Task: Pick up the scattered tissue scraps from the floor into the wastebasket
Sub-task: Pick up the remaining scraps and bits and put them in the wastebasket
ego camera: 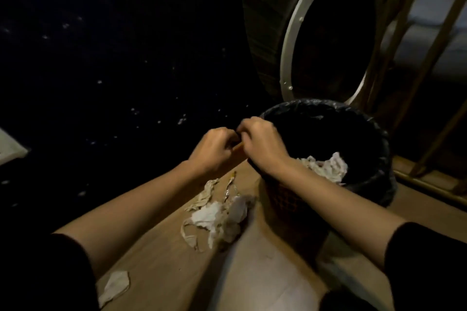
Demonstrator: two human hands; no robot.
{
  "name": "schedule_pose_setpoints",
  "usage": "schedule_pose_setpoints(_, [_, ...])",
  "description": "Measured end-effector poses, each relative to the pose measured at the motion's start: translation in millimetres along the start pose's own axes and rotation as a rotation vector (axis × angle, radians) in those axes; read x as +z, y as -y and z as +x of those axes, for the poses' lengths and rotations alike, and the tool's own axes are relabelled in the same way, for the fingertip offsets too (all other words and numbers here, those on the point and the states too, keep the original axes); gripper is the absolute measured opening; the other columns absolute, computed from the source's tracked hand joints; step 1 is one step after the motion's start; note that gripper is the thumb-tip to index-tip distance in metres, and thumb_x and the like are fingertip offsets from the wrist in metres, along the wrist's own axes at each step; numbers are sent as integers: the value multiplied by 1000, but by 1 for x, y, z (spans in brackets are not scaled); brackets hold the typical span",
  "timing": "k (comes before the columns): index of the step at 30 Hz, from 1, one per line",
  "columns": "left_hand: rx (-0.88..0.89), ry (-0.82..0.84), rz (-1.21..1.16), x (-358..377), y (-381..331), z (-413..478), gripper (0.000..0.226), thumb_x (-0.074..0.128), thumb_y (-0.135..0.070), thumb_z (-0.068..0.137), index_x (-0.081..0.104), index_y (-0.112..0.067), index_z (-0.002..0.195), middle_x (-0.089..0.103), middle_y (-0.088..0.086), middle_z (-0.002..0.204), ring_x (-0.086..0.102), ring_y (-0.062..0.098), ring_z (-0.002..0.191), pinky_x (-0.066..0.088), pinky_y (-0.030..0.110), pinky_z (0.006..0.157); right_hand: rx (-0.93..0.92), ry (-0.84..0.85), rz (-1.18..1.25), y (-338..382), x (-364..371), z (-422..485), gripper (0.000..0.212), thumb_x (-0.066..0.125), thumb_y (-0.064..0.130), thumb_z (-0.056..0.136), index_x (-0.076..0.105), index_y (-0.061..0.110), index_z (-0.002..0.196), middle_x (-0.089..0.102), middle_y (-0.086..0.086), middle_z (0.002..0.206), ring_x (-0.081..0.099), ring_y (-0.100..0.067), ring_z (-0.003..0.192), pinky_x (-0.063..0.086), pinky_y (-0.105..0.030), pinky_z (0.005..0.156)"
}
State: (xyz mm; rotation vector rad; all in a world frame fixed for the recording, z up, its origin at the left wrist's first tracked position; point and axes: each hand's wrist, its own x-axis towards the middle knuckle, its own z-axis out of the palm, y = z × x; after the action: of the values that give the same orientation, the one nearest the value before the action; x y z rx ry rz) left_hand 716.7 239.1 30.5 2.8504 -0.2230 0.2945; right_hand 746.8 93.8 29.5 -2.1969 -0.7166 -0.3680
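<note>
Both hands meet at the near-left rim of the round dark wastebasket, which is lined with a crinkled black plastic bag and stands on the pale wooden floor. The left hand has its fingers curled inward, knuckles up, and the right hand has its fingers bent the same way, the two sets touching or nearly so just above the rim. Both sets are drawn in narrow as if pinching something small, but what lies between them is hidden in the dim light, so I cannot tell whether they hold a scrap or the bag's edge. To the right of the right-hand fingers, down inside the wastebasket, lies a crumpled white tissue wad. Below the left-hand fingers, towards the person, a loose heap of torn white and cream tissue scraps lies on the floor just beside the basket's side. Further towards the person, beside the left forearm, a single flat white tissue scrap lies well apart from the heap. Beyond the fingers stretches a dark speckled surface, and beyond the basket stands a large dark drum with a riveted silver metal ring.
</note>
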Motion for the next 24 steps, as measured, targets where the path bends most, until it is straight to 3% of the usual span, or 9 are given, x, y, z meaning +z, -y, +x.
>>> schedule_pose_setpoints(3, [-74,172,-30,35,75,-29,32,55,-19,71,62,2,94,64,19,97,62,32,93,51,44,78,-140,64,33,25,82,-16,10,55,2,80,60,6,87,63,-16,89,60,-35,84,49,-42,68])
schedule_pose_setpoints(5, [-127,334,59,76,116,-49,45,61,-21,77,55,-4,117,55,18,122,54,33,114,46,43,94,-109,166,14,13,137,-34,12,54,2,81,58,5,91,61,-17,91,60,-37,86,49,-41,67])
schedule_pose_setpoints(9, [-355,667,90,163,172,-83,108,76,-41,70,3,-22,147,1,11,158,10,35,142,18,45,115,286,470,-116,-60,217,-77,39,54,18,88,47,9,126,45,-17,134,40,-33,123,39,-38,97])
schedule_pose_setpoints(11, [-402,749,18,191,189,-83,120,81,-43,63,-5,-33,146,-15,9,157,-4,38,143,12,51,115,476,620,-177,-91,241,-94,70,61,38,83,27,17,141,17,-14,153,15,-35,137,26,-45,109])
schedule_pose_setpoints(13, [-357,788,3,208,199,-77,114,81,-40,65,0,-39,145,-10,11,157,-2,39,143,13,53,114,549,694,-185,-108,258,-108,88,65,49,76,16,22,145,3,-12,156,5,-35,141,20,-49,112])
schedule_pose_setpoints(16, [-224,676,30,218,199,-74,83,75,-30,71,29,-37,139,28,14,144,27,37,130,31,47,105,494,619,-185,-100,272,-134,85,65,46,77,20,20,144,17,-10,153,14,-30,139,20,-45,113])
schedule_pose_setpoints(19, [-191,359,-159,224,188,-96,30,62,-12,76,62,-22,105,51,3,102,50,23,98,44,31,79,335,371,-203,-75,283,-172,56,57,26,85,38,19,137,43,-4,140,36,-22,128,32,-34,107])
schedule_pose_setpoints(21, [-210,233,-232,223,188,-117,24,56,-1,75,68,-17,90,56,3,90,55,21,88,46,30,72,244,301,-200,-61,288,-195,44,43,17,82,55,16,125,60,-3,121,55,-20,111,48,-30,93])
schedule_pose_setpoints(24, [-249,161,-272,211,208,-141,31,60,2,73,70,-15,97,62,3,92,56,17,87,45,27,73,138,264,-206,-61,294,-200,41,44,16,75,66,9,109,68,-10,106,64,-25,96,55,-28,81])
